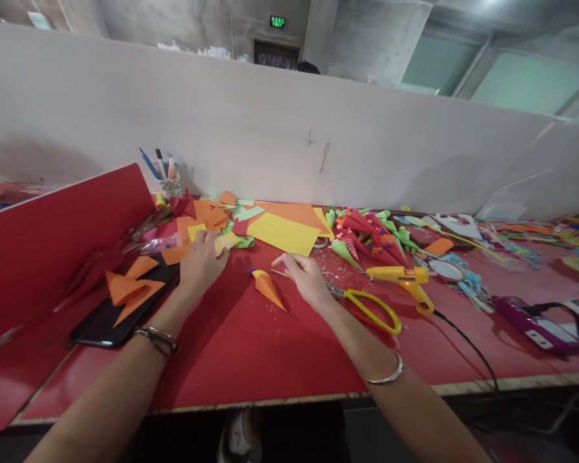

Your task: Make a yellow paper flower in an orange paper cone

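Note:
My left hand is over the paper scraps on the left, its fingers bent down beside a pale yellow scrap. A speck of purple shows near its fingertips, but what they hold is unclear. Closed around a thin stick, my right hand is just right of a small orange paper cone. This cone lies on the red tabletop with a yellow band and a purple bit at its wide end. Yellow-handled scissors lie by my right wrist, partly hidden.
A yellow glue gun with a black cord rests at right, near a pile of decorated cones. Folded orange paper lies on a black phone. Yellow sheets, a pen cup and a white partition stand behind.

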The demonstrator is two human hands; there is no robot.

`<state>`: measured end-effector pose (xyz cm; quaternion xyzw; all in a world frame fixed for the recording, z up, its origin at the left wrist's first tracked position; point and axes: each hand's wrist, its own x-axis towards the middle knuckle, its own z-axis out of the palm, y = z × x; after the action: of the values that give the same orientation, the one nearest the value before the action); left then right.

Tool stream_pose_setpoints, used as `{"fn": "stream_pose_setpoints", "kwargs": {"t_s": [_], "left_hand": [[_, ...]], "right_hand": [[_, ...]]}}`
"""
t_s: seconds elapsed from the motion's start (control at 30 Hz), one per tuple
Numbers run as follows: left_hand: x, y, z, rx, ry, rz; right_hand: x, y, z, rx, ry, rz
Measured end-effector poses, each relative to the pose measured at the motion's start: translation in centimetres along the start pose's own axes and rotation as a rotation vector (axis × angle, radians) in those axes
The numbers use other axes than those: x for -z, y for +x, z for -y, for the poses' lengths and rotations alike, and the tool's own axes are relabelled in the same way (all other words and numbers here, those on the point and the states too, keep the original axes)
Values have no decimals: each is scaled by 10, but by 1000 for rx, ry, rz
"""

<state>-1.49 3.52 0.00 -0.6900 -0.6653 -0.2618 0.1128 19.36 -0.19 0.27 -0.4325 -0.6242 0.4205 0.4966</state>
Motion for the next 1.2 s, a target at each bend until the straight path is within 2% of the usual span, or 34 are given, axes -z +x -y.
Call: {"fn": "stream_pose_setpoints", "kwargs": {"t_s": [0.13, 0.33, 0.43, 0.57, 0.67, 0.8, 0.93, 1.07, 1.2], "left_hand": [[1, 1, -1, 20, -45, 19], [-1, 1, -1, 19, -100, 21], [-2, 0, 0, 8, -114, 20], [-2, 1, 1, 0, -145, 17], [-2, 1, 1, 11, -172, 18], [-2, 1, 0, 23, -209, 24], [-2, 1, -1, 7, -226, 25], [-3, 1, -2, 1, -238, 37], [-3, 0, -3, -6, -226, 34]], "right_hand": [[-1, 1, -5, 38, 18, 27], [-3, 1, -2, -68, 227, 37], [-1, -1, 3, -61, 187, 33], [1, -2, 4, -27, 101, -37], [1, 1, 1, -1, 136, -50], [-1, 3, 0, -55, 243, -28], [1, 1, 2, -74, 179, -73], [1, 2, 2, 18, 93, -107], [-1, 5, 0, -8, 188, -101]]}}
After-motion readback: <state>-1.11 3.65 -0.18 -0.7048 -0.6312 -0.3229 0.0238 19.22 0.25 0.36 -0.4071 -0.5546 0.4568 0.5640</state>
